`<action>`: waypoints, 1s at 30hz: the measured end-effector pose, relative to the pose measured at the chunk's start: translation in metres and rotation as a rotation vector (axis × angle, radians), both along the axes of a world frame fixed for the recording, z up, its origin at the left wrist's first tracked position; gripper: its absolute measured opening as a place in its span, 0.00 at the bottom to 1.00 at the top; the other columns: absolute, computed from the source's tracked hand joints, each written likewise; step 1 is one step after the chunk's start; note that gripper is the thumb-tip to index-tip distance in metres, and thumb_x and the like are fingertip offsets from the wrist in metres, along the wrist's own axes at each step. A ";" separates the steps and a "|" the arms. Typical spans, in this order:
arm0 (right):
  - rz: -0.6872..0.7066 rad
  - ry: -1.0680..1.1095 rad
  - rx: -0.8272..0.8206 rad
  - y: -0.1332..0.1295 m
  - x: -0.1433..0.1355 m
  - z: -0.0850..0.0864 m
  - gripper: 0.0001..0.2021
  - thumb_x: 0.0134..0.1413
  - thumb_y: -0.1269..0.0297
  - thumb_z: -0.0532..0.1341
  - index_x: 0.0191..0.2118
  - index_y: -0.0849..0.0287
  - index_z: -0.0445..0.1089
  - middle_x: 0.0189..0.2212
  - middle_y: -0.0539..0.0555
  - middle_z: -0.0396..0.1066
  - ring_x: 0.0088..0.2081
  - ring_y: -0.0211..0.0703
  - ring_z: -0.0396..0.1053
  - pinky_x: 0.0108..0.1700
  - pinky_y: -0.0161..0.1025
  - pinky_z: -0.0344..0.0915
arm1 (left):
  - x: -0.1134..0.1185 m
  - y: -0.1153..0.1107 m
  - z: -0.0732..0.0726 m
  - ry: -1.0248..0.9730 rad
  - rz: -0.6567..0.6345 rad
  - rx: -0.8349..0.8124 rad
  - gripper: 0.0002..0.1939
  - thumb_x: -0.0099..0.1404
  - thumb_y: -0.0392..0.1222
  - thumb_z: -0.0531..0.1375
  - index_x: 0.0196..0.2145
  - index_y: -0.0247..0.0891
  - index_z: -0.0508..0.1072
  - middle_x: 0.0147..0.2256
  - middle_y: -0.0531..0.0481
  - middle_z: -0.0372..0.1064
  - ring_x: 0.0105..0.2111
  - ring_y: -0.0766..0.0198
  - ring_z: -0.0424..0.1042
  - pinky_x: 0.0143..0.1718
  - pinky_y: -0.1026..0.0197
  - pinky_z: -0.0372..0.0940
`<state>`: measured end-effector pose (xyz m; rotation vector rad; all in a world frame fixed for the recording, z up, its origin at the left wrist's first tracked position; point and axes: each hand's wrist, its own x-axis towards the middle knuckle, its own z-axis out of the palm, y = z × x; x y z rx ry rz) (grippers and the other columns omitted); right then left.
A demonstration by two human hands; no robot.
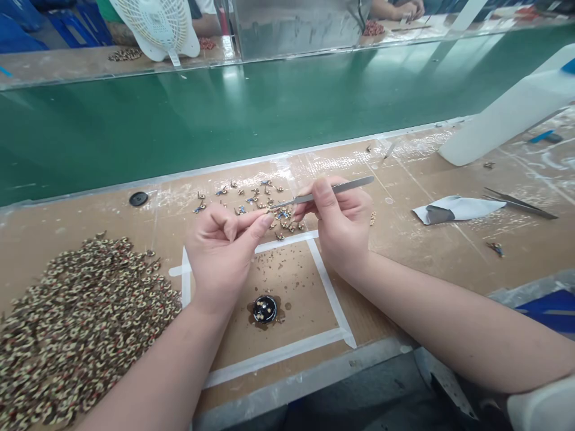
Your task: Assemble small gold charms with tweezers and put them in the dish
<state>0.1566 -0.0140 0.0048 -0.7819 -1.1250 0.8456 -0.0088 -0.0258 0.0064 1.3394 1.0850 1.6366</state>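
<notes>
My right hand (344, 224) is closed on a thin metal tool (350, 185), its tip pointing left to my left fingertips. Between thumb and forefinger, my left hand (224, 245) pinches something too small to make out. Behind and between both hands lie scattered small parts (254, 200), some with blue bits. Nearer me, a small round black dish (265, 309) holding several pale bits sits on a wet patch inside a white tape frame (278, 356). A large pile of small brown and cream parts (99, 317) spreads at the left, beside my left forearm.
A black round disc (138, 199) lies at the back left. To the right are a white wrapper (460, 209), dark tweezers (523, 203) and a leaning white object (507, 114). Beyond the table edge runs a green belt (179, 126). Other people's hands (408, 11) show across it.
</notes>
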 end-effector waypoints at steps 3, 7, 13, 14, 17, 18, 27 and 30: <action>0.009 -0.004 -0.002 0.000 0.001 0.001 0.19 0.71 0.47 0.65 0.32 0.54 0.80 0.25 0.49 0.77 0.26 0.39 0.76 0.31 0.39 0.77 | 0.000 -0.002 0.000 0.008 0.010 0.007 0.29 0.60 0.36 0.77 0.25 0.42 0.56 0.26 0.56 0.81 0.34 0.59 0.86 0.35 0.62 0.81; 0.015 -0.002 -0.033 -0.002 0.000 0.001 0.19 0.70 0.46 0.66 0.31 0.53 0.79 0.25 0.49 0.76 0.26 0.39 0.76 0.31 0.40 0.78 | 0.000 -0.002 -0.002 0.061 0.050 0.022 0.29 0.61 0.37 0.76 0.25 0.42 0.55 0.31 0.55 0.83 0.35 0.59 0.86 0.34 0.61 0.80; 0.055 0.089 -0.170 0.010 0.003 0.001 0.20 0.66 0.40 0.67 0.38 0.53 0.80 0.30 0.51 0.79 0.29 0.40 0.78 0.34 0.40 0.79 | -0.008 0.005 -0.001 0.120 0.041 -0.073 0.27 0.60 0.39 0.75 0.26 0.43 0.57 0.30 0.53 0.82 0.31 0.61 0.84 0.30 0.62 0.76; 0.047 0.142 -0.193 0.016 0.007 0.002 0.21 0.66 0.38 0.66 0.39 0.53 0.80 0.32 0.51 0.80 0.30 0.39 0.78 0.35 0.39 0.79 | -0.011 0.006 0.002 0.160 0.021 -0.096 0.26 0.61 0.40 0.75 0.27 0.44 0.57 0.30 0.52 0.82 0.31 0.61 0.83 0.29 0.62 0.74; -0.066 0.316 -0.224 0.038 0.023 0.006 0.24 0.67 0.36 0.63 0.41 0.53 0.77 0.34 0.51 0.79 0.29 0.35 0.75 0.34 0.36 0.77 | -0.014 0.015 0.013 0.386 -0.014 -0.120 0.23 0.64 0.43 0.72 0.27 0.43 0.59 0.32 0.49 0.82 0.34 0.58 0.84 0.29 0.60 0.71; -0.110 0.363 -0.226 0.045 0.029 0.007 0.23 0.66 0.36 0.63 0.41 0.54 0.77 0.34 0.51 0.79 0.28 0.34 0.73 0.33 0.35 0.75 | -0.013 0.021 0.018 0.521 0.003 -0.100 0.22 0.66 0.43 0.71 0.27 0.43 0.60 0.33 0.49 0.82 0.36 0.57 0.84 0.31 0.59 0.70; -0.244 0.424 -0.257 0.070 0.046 -0.006 0.25 0.61 0.35 0.66 0.39 0.57 0.76 0.32 0.53 0.79 0.22 0.32 0.65 0.27 0.34 0.65 | 0.037 0.115 0.039 1.639 -0.194 0.074 0.02 0.64 0.36 0.63 0.33 0.42 0.75 0.27 0.48 0.74 0.30 0.55 0.70 0.34 0.56 0.54; -0.233 0.393 -0.261 0.069 0.046 -0.004 0.25 0.63 0.35 0.65 0.39 0.57 0.76 0.32 0.53 0.79 0.22 0.32 0.64 0.27 0.35 0.64 | 0.026 0.111 0.059 1.672 -0.167 0.060 0.05 0.66 0.38 0.61 0.38 0.44 0.78 0.26 0.49 0.72 0.27 0.56 0.69 0.34 0.56 0.54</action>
